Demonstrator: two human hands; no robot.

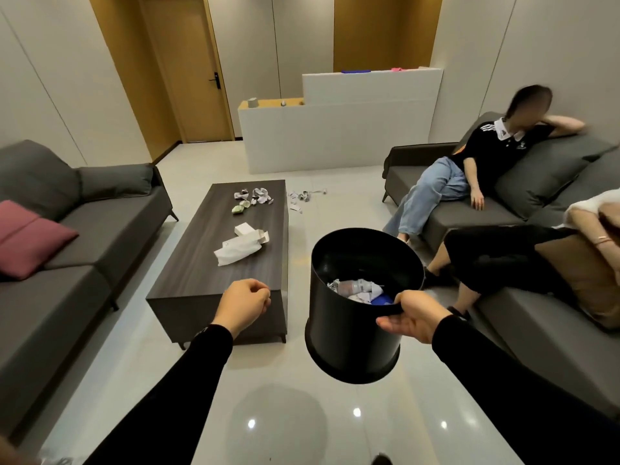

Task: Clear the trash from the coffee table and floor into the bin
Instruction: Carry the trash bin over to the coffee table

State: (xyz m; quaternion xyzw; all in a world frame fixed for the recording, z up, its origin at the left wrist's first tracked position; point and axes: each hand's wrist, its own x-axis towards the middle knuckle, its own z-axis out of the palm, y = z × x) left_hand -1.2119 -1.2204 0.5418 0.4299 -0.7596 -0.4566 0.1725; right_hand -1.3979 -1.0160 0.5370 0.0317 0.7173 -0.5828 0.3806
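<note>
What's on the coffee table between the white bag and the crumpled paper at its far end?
Head view: a small white box, then green crumpled scraps beyond it.

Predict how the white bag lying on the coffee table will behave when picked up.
The white bag lies flat and creased on the coffee table, so it is probably light and floppy, sagging from one pinch. Its thin look suggests it would crumple easily.
</note>
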